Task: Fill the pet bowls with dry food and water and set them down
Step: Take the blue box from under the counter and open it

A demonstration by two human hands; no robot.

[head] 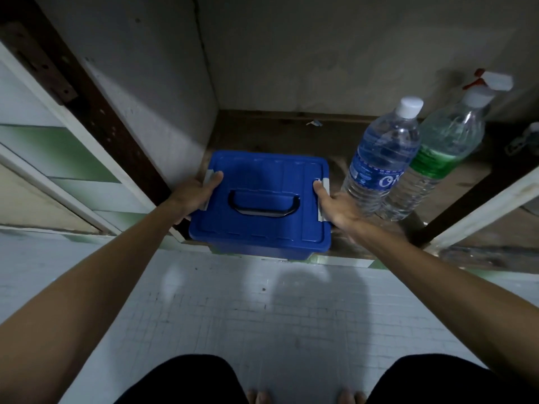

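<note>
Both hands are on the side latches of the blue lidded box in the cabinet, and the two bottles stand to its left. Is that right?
Not quite. The head view shows the water bottle and spray bottle standing to the right of the blue lidded box. The left hand and right hand do grip its side latches.

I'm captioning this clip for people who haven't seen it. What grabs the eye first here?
A bright blue lidded box sits at the front edge of a dim low cupboard, the left hand and right hand gripping its side latches. Just right of it stand a clear water bottle and a spray bottle.
</note>
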